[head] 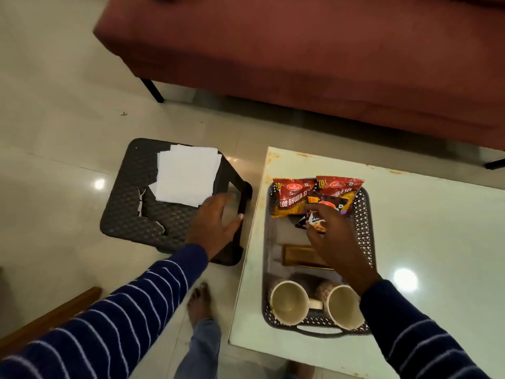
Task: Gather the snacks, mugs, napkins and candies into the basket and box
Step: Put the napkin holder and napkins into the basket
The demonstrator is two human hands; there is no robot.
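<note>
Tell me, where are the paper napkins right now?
The napkins lie stacked on the dark woven stool on the floor, left of the white table, just beyond the left hand.

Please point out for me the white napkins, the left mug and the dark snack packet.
white napkins [188, 175]: head view, middle of the stack.
left mug [289, 301]: head view, its inside.
dark snack packet [326, 201]: head view, upper printed face.
</note>
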